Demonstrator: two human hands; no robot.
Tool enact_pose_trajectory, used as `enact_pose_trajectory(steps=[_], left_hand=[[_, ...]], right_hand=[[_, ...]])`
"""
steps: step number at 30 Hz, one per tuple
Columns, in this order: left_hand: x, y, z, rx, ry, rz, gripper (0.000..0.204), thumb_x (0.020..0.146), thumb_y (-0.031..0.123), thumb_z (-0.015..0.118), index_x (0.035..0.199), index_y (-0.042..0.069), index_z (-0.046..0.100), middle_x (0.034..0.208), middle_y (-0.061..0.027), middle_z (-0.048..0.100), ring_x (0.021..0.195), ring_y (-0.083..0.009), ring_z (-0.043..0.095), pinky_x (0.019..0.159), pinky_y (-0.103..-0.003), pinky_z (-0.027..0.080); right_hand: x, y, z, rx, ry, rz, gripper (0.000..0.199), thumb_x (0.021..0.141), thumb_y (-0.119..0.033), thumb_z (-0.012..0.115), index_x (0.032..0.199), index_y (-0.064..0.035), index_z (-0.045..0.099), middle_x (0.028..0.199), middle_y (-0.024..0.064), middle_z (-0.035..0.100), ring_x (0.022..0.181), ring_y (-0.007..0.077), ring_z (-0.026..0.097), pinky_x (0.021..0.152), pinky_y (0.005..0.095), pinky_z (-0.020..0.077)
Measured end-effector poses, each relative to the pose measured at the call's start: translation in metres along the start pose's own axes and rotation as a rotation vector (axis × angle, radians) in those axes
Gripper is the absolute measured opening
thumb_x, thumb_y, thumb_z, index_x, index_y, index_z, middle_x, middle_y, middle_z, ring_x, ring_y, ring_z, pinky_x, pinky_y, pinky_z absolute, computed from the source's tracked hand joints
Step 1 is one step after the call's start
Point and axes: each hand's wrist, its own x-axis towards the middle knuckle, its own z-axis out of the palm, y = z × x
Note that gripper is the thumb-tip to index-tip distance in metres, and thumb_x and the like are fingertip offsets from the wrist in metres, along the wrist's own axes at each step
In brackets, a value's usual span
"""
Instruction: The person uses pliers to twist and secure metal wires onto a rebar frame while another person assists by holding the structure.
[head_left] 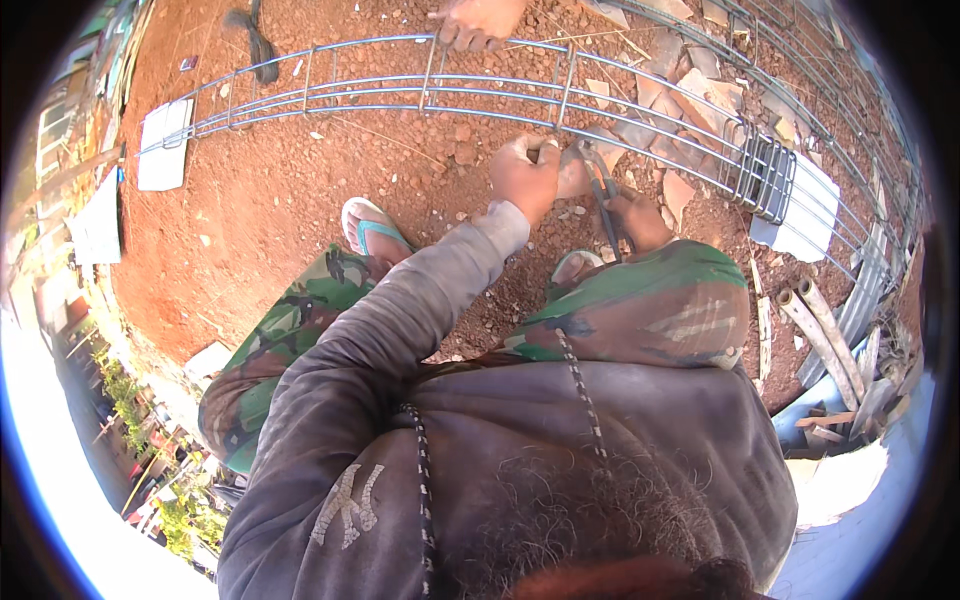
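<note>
A long cage of steel reinforcing bars (485,111) with wire stirrups stretches from left to right in front of me. My left hand (527,178) is closed in a pinch just below the cage's nearest bar, beside a stirrup. What its fingers hold, if anything, is too small to make out. My right hand (640,220) grips the handles of dark pincers (604,190). Their jaws point up toward that same bar, close to my left fingers. Another person's hand (480,22) rests at the far bar, fingers curled.
Bunched stirrups (767,178) sit at the cage's right part, near a white sheet (797,222). Another white sheet (165,150) lies under the left end. Broken tiles (700,100) and more rebar (830,75) are at far right. Bamboo pieces (822,340) lie nearer. Dark wire (262,50) lies far left.
</note>
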Motion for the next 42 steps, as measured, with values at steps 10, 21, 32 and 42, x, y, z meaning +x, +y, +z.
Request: enact_pose_trajectory(steps=[10,21,32,42], left_hand=[[0.01,-0.003,-0.005,-0.666,-0.205,-0.746,0.012,0.096,0.02,0.068,0.103,0.01,0.068,0.089,-0.0005,0.066,0.079,-0.0144,0.061,0.077,-0.035,0.052],[-0.01,0.023,0.018,-0.516,-0.142,-0.616,0.022,0.095,0.021,0.073,0.11,0.005,0.074,0.095,-0.0034,0.072,0.075,-0.0126,0.06,0.069,-0.03,0.051],[0.038,-0.049,-0.011,-0.476,-0.226,-0.372,0.022,0.099,0.024,0.067,0.115,0.009,0.07,0.1,-0.0024,0.071,0.089,-0.0143,0.066,0.077,-0.032,0.05],[0.034,-0.027,-0.009,-0.44,-0.262,-0.283,0.032,0.094,0.029,0.074,0.108,0.0,0.077,0.105,-0.0087,0.076,0.098,-0.0165,0.065,0.092,-0.033,0.048]], right_hand=[[-0.027,-0.039,0.034,-0.238,-0.149,-0.691,0.031,0.103,-0.023,0.063,0.122,-0.0003,0.066,0.107,0.011,0.073,0.1,0.0285,0.07,0.088,0.0435,0.0557],[0.015,0.006,0.042,0.022,0.13,-0.608,0.021,0.105,-0.021,0.06,0.115,-0.0047,0.069,0.073,-0.0041,0.056,0.058,0.0068,0.049,0.053,0.0259,0.0409],[-0.017,-0.037,0.044,0.395,-0.237,-0.703,0.022,0.107,-0.025,0.054,0.106,-0.006,0.066,0.071,-0.004,0.055,0.059,0.0097,0.05,0.053,0.0284,0.0412],[-0.022,-0.058,0.044,0.295,-0.654,-0.239,0.025,0.109,-0.029,0.051,0.104,-0.0062,0.059,0.07,-0.0022,0.048,0.061,0.0134,0.048,0.056,0.0321,0.0451]])
